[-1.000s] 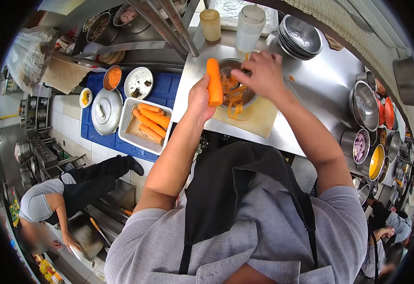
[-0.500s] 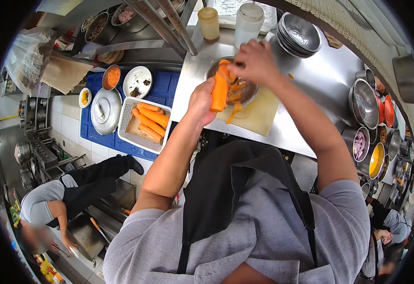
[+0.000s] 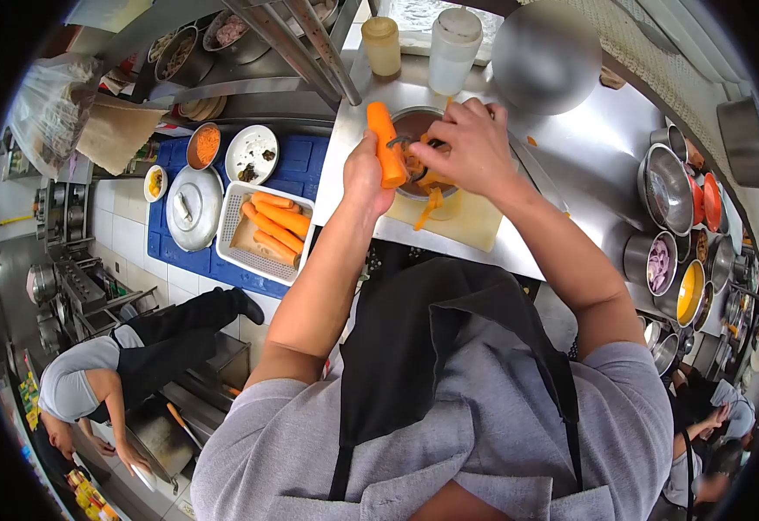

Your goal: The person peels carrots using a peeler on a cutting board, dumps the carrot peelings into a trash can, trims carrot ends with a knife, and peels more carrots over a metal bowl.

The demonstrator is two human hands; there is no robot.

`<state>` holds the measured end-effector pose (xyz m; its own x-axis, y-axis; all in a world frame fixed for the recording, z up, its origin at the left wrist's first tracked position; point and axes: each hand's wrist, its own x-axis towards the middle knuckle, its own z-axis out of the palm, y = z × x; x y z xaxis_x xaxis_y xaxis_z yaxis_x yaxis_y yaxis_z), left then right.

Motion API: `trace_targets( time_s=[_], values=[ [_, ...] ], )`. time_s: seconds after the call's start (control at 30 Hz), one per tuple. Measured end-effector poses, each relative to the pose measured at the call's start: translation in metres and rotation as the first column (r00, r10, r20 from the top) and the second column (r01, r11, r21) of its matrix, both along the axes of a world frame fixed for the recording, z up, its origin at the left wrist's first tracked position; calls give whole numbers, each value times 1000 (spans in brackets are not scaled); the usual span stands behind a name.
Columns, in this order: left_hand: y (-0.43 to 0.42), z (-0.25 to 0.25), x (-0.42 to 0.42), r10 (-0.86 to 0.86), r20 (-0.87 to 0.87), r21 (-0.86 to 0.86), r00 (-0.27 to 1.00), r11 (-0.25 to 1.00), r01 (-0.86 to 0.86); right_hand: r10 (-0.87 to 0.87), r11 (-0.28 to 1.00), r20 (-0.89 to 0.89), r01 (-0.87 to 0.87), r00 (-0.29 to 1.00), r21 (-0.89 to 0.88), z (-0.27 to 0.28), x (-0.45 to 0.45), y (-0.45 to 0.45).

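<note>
My left hand [image 3: 365, 180] is wrapped round a peeled-looking carrot [image 3: 383, 139], held tilted at the left side of a metal bowl [image 3: 416, 111]. My right hand [image 3: 473, 148] is closed on a dark peeler [image 3: 399, 141], whose head is against or very near the carrot's right side; part of its handle is hidden by my fingers. Orange peel strips [image 3: 432, 201] lie in the bowl and hang over its near edge. Beneath the bowl is a pale cutting board [image 3: 477, 217]. Beside the board, what looks like a knife blade [image 3: 540, 176] lies on the steel counter.
To the left, a white basket [image 3: 234, 249] of carrots and a pot lid [image 3: 195, 208] rest on a blue surface. Two plastic bottles [image 3: 456, 52] stand behind the bowl. Pots [image 3: 649, 252] line the right side. A bent-over person [image 3: 93, 373] works at lower left.
My left hand has shifted the carrot left and tilted its top leftward. My right hand has come lower, bringing the peeler into clearer view. The stacked bowls at the back now appear blurred over.
</note>
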<state>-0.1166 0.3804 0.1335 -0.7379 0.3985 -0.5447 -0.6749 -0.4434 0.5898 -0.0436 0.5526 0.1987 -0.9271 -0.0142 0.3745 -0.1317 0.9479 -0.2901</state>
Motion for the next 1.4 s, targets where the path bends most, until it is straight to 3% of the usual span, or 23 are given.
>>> trace_targets(
  time_s=[0.13,0.23,0.37,0.53,0.6,0.7,0.93,1.03,1.13,1.23,1.4],
  values=[
    [10,20,6,45,48,-86,998,995,-41,39,999,62,-37,997,-32,-10,7,-8],
    [8,14,10,-4,35,-55,999,998,6,89,996,69,-88,994,-26,-10,1,-3],
    [-6,21,18,-242,1,-84,970,967,241,135,989,-18,-134,991,66,-24,-30,24],
    [-15,31,22,-323,0,-103,946,941,321,-63,979,45,53,997,199,-45,-81,75],
    [-14,35,15,-300,-29,-89,954,951,296,-145,975,136,118,980,186,-44,-75,78],
    [-12,27,5,-204,9,-73,979,976,204,-180,980,112,169,977,104,-21,-43,51],
    [5,17,-1,13,17,-2,1000,1000,-13,53,999,29,-53,998,-3,12,4,2],
    [11,28,4,-43,29,-5,999,999,43,77,996,32,-75,997,-49,-3,-1,5],
    [7,28,7,-142,44,24,989,990,141,192,981,-8,-192,981,25,-4,-6,12],
    [-6,39,13,-322,-69,-29,944,947,321,186,980,5,-185,983,79,-11,-27,25],
    [-31,31,24,-421,-20,-70,907,905,419,-3,977,89,-16,996,213,-34,-63,75]
  ],
)
